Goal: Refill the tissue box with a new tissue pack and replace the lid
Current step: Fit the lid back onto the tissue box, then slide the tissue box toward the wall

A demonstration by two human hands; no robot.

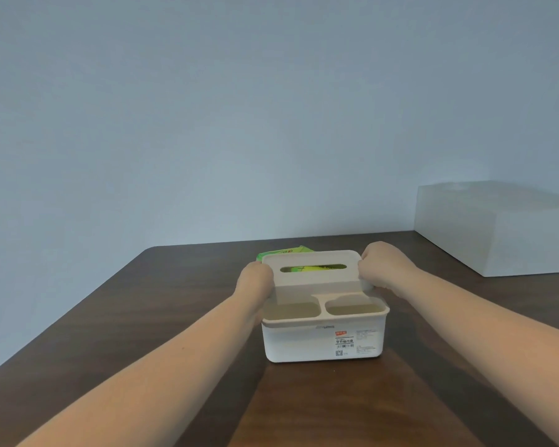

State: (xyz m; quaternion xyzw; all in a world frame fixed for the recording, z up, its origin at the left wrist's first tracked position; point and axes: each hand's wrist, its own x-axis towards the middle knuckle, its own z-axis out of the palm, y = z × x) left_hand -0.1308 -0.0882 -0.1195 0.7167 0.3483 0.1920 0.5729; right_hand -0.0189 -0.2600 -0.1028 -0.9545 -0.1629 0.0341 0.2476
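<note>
**White plastic, gripped at both ends: lid over organiser box**

White plastic tissue box (pixel 323 341) with rounded corners and a printed label on its front wall, standing near the middle of a dark brown wooden table (pixel 110 317). Beige plastic lid (pixel 313 275) with an oval dispensing slot, seen above the rear half of the box and apparently raised or tilted there, not pressed flush; whether it touches the rim cannot be told. Left hand (pixel 255 280) clenched on the lid's left edge, right hand (pixel 383 267) clenched on its right edge. Symmetric two-sided grip judged to keep the lid level, so that all edges meet the rim together and none jams.

Green-wrapped tissue pack (pixel 286 252) lying just behind the box, one corner showing past the lid's rear left edge. Green and yellow visible through the slot; whether from that pack behind or from a pack inside cannot be told. Two shallow rounded compartments at the front of the box, both apparently holding nothing.

Pale translucent rectangular container (pixel 497 227) at the far right of the table, well apart; contents not discernible.

Step in hand judged to be lid handling, either removal or replacement.
</note>
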